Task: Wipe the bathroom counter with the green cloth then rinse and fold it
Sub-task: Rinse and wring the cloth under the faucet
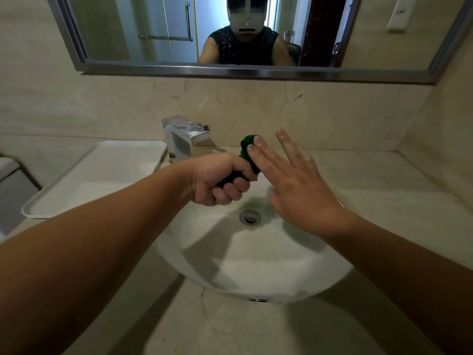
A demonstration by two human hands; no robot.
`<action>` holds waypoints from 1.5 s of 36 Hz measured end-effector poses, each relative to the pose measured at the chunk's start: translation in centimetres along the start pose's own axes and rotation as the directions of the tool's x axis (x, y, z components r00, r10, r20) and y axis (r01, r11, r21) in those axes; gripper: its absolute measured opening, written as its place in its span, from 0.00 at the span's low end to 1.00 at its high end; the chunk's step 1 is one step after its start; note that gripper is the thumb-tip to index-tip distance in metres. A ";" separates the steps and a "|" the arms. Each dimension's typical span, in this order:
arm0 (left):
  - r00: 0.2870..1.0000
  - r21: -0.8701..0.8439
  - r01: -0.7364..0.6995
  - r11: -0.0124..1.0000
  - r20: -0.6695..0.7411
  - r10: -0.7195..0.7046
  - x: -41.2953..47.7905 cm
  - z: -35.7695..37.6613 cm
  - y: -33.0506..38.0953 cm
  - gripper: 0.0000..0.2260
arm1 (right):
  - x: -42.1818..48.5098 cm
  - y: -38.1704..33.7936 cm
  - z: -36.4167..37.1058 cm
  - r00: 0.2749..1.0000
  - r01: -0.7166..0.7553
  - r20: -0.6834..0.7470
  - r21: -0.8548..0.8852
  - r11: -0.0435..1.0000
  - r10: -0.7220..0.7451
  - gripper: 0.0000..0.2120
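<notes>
Over the sink (256,265), from the head view, I note the left hand (220,180) fisted around the green cloth (247,147), wrung into a tight roll above the drain. Right hand (299,185) is flat, its wet fingers (258,152) spread, touching the roll's end. Cloth judged soft, soaked, light; best pinched by corners for folding on the desk (384,180).
</notes>
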State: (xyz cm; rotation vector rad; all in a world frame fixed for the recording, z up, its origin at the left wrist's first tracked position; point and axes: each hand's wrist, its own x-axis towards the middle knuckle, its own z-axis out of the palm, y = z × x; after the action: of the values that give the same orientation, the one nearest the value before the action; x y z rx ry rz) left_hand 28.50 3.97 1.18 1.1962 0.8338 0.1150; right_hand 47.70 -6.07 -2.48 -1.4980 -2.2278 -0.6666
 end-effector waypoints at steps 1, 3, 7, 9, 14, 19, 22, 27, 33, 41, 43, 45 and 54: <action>0.998 0.033 0.028 0.999 0.047 -0.030 -0.1 0.1 0.1 0.13 | 0.1 0.2 0.2 0.995 0.068 -0.062 -0.086 0.994 -0.074 0.46; 0.986 0.120 0.087 0.989 0.131 -0.103 -0.3 0.5 0.1 0.12 | 0.7 0.5 0.0 0.962 0.195 -0.155 -0.196 0.961 -0.227 0.40; 0.963 0.232 0.133 0.963 0.201 -0.182 -0.8 1.1 0.7 0.11 | 2.3 0.7 -0.7 0.888 0.366 -0.235 -0.160 0.917 -0.396 0.25; 0.966 0.360 0.125 0.924 0.166 -0.196 -0.9 1.4 0.9 0.15 | 2.6 0.5 -0.9 0.897 0.378 -0.206 -0.103 0.920 -0.391 0.24; 0.992 0.562 0.128 0.817 -0.089 -0.094 -0.3 2.7 0.3 0.24 | 3.2 -0.2 -0.7 0.979 0.201 -0.001 -0.103 0.974 -0.202 0.16; 0.960 0.632 0.112 0.767 -0.269 0.082 0.7 3.8 -0.9 0.17 | 3.9 -1.4 -0.8 0.944 -0.017 0.318 -0.214 0.977 0.086 0.05; 0.924 0.668 0.102 0.738 -0.339 0.178 1.2 4.3 -1.3 0.10 | 4.4 -1.7 -0.3 0.913 -0.077 0.375 -0.223 0.972 0.159 0.10; 0.872 0.915 0.189 0.355 -0.323 0.368 1.8 4.4 -1.4 0.12 | 4.7 -1.4 1.2 0.836 -0.199 0.474 -0.205 0.958 0.276 0.11; 0.854 0.978 0.199 0.056 -0.201 0.481 2.1 4.4 -2.1 0.06 | 4.3 -0.8 2.1 0.763 -0.340 0.572 -0.038 0.940 0.300 0.06; 0.807 0.979 0.201 -0.025 -0.151 0.570 1.8 4.9 -2.7 0.07 | 3.1 -0.9 1.5 0.703 -0.500 0.644 0.146 0.854 0.302 0.08; 0.786 0.977 0.211 -0.012 -0.163 0.596 1.6 4.9 -3.0 0.07 | 2.9 -1.0 1.5 0.707 -0.498 0.638 0.142 0.856 0.305 0.10; 0.776 0.978 0.206 0.041 -0.188 0.602 1.2 4.8 -3.0 0.09 | 2.7 -1.3 1.2 0.725 -0.472 0.628 0.153 0.868 0.283 0.06; 0.818 0.913 0.078 0.401 -0.289 0.498 -4.2 1.8 -3.8 0.22 | 3.0 -3.4 -2.6 0.742 -0.564 0.653 0.488 0.666 0.149 0.13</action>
State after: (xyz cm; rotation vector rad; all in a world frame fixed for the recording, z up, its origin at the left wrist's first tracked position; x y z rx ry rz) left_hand 25.44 -1.00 0.29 2.4291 1.2900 0.2430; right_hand 43.52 -6.42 0.69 -1.7851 -2.0294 0.7675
